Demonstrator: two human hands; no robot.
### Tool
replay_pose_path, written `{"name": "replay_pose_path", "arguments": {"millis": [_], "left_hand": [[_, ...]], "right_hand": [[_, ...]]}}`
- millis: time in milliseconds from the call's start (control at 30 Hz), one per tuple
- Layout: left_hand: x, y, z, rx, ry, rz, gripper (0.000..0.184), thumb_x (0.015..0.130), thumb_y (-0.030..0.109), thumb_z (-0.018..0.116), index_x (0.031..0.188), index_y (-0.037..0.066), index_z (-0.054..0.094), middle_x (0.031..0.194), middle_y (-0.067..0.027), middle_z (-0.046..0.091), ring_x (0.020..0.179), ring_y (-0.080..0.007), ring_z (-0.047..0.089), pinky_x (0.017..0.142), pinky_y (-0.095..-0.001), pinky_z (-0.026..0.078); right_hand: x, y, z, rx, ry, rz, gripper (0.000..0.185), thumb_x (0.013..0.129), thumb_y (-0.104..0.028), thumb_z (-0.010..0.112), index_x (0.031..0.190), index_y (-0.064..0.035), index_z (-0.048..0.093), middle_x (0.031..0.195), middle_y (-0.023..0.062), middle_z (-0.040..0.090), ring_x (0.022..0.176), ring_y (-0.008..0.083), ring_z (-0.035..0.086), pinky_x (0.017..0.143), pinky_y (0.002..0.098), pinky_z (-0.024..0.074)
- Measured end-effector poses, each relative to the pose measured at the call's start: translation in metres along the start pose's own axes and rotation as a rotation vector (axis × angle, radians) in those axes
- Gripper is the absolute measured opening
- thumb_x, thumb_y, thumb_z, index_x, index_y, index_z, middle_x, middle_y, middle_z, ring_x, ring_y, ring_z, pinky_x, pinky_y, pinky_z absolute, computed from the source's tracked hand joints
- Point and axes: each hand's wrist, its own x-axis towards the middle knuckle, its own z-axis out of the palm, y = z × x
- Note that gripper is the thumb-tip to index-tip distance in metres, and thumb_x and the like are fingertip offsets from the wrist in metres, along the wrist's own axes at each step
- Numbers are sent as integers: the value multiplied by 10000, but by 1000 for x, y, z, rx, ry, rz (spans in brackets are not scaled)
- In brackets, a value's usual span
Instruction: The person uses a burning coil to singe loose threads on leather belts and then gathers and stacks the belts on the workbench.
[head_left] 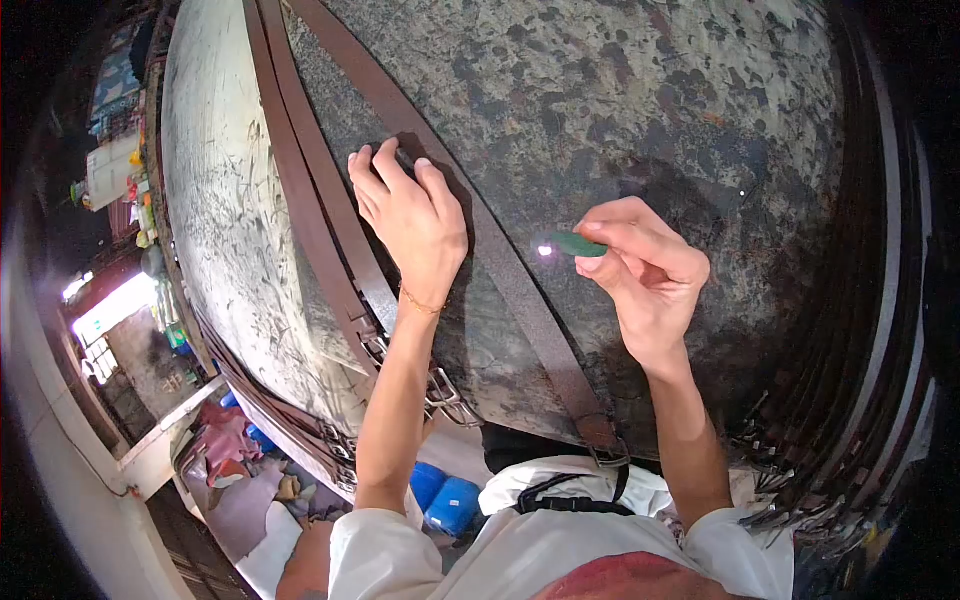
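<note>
Brown leather belts with metal buckles lie lengthwise on a worn, stained table (640, 90). My left hand (415, 215) rests over the edge of the middle belt (490, 240), its fingers bent; a small dark thing shows between the fingertips, too hidden to name. Two more belts (300, 170) run side by side to the left of that hand. To the right of the middle belt, my right hand (650, 265) pinches a small green piece (577, 245) between thumb and fingers, above the tabletop. A bright spot shows at the piece's left end.
Many dark belts (860, 330) hang or lie along the table's right side. More belts (290, 410) lie at the lower left edge. Below are blue containers (452, 505) and leather scraps (250, 510). A bright opening is at the far left.
</note>
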Motion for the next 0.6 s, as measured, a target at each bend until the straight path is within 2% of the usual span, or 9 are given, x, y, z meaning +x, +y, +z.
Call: {"name": "replay_pose_path", "arguments": {"millis": [167,433,533,567,600], "left_hand": [[0,0,0,4,-15,1,354,924,178,420,1194,-48,459,1243,-265,399,1172,-413,403,991,-463,302],[1,0,-1,-11,-39,-24,359,923,180,426,1195,-51,457,1249,-276,393,1187,-423,390,997,-471,295],[0,0,0,1,-2,15,355,922,187,429,1186,-49,462,1225,-265,416,1164,-412,410,983,-469,312],[0,-1,1,-45,-10,3,335,894,150,465,1158,-58,469,1230,-305,388,1193,-441,370,1000,-501,280],[0,-1,1,-47,-3,11,333,896,153,464,1155,-56,471,1227,-303,393,1184,-439,377,996,-495,285]], "right_hand": [[-1,0,-3,-64,-52,29,212,759,90,680,963,34,685,946,155,633,795,153,623,681,245,548],[-1,0,0,90,-43,52,214,770,99,664,975,39,680,976,153,623,870,173,620,722,253,548],[4,1,3,-7,-36,2,186,783,95,652,959,44,680,965,142,628,831,160,622,710,241,532],[4,-2,2,-31,-30,8,186,783,95,652,959,44,680,965,142,628,831,160,622,710,241,532],[4,-5,3,-47,-44,85,177,789,84,651,962,51,674,958,139,632,810,149,621,692,234,524]]}}
